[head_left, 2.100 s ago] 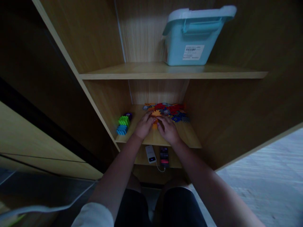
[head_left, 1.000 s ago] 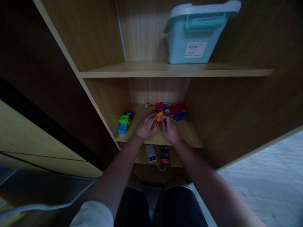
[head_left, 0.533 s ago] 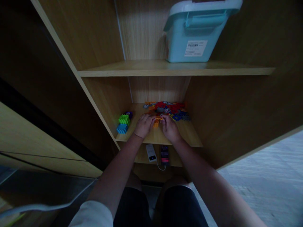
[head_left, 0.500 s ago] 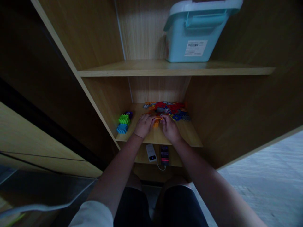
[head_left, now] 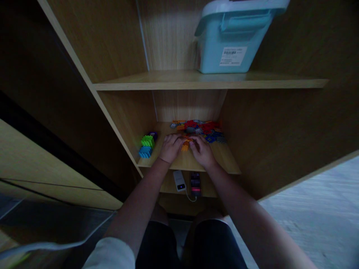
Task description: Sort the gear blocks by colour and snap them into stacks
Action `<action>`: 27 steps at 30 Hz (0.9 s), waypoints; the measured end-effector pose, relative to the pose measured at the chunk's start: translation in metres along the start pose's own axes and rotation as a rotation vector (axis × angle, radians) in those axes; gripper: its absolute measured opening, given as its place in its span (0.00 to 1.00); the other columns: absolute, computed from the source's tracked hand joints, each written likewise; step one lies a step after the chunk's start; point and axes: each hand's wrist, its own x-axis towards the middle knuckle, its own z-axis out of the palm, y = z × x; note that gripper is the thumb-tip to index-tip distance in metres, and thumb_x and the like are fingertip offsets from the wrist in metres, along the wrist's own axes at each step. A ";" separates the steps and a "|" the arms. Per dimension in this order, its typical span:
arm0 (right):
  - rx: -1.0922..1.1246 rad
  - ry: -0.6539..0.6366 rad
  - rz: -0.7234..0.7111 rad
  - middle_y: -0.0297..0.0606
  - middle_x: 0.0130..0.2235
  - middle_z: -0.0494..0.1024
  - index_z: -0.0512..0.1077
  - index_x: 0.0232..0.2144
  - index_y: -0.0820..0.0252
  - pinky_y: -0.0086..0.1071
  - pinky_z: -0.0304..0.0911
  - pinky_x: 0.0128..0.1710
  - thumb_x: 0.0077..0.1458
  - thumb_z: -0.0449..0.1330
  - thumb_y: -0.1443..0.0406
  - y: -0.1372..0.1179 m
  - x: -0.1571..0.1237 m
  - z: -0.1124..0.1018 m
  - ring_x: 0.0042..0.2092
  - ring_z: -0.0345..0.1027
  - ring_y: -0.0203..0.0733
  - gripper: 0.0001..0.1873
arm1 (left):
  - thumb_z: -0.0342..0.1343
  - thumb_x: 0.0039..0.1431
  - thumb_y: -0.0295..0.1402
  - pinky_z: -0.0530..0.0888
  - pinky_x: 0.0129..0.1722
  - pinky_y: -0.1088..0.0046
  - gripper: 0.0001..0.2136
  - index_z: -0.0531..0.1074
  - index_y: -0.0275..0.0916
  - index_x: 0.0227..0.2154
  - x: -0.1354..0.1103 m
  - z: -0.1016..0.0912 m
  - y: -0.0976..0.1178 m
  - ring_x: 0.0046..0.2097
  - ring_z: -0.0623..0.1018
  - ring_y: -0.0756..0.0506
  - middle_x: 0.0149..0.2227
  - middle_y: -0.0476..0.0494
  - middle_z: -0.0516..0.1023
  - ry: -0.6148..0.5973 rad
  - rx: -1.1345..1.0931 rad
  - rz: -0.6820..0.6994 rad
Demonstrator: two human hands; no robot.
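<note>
Both hands meet over the middle shelf around some orange interlocking plastic pieces (head_left: 184,146). My left hand (head_left: 171,147) closes on the orange pieces from the left, its fingertips bent over their top edge. From the right, my right hand (head_left: 202,151) pinches the same pieces with thumb and fingers. Part of the orange work is hidden behind the fingers. Behind the hands lies a loose pile of red, blue, grey and orange interlocking pieces (head_left: 209,128). To the left stand a green block (head_left: 147,141) and a light blue block (head_left: 145,151) made of similar pieces.
A dark purple piece (head_left: 153,135) sits behind the green block. On the shelf above stands a teal lidded bin (head_left: 228,41). Below the hands, a white power bank (head_left: 179,181) is joined by cable to a phone (head_left: 195,184). Wooden cabinet walls enclose both sides.
My right hand has shifted slightly, its fingers now reaching further over the top of the orange pieces. The left hand stays nearly in place.
</note>
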 end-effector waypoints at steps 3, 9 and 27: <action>0.075 -0.002 0.055 0.42 0.49 0.80 0.77 0.52 0.49 0.45 0.72 0.52 0.72 0.58 0.55 0.005 0.000 0.000 0.49 0.76 0.50 0.13 | 0.53 0.75 0.35 0.72 0.52 0.56 0.11 0.80 0.43 0.50 0.000 0.000 0.001 0.51 0.78 0.38 0.50 0.37 0.82 -0.004 -0.009 0.007; 0.156 -0.016 0.142 0.38 0.44 0.81 0.78 0.50 0.49 0.42 0.71 0.48 0.68 0.63 0.53 0.014 0.001 0.003 0.42 0.74 0.46 0.13 | 0.58 0.69 0.34 0.74 0.58 0.52 0.12 0.76 0.42 0.53 0.002 0.000 0.000 0.58 0.77 0.36 0.56 0.36 0.79 0.012 -0.151 -0.007; 0.177 -0.033 0.076 0.41 0.55 0.82 0.76 0.49 0.50 0.44 0.73 0.51 0.67 0.64 0.54 0.007 0.003 0.004 0.45 0.75 0.46 0.13 | 0.66 0.66 0.38 0.78 0.59 0.55 0.17 0.74 0.43 0.54 -0.009 -0.002 -0.014 0.56 0.82 0.40 0.54 0.38 0.82 -0.019 -0.560 -0.228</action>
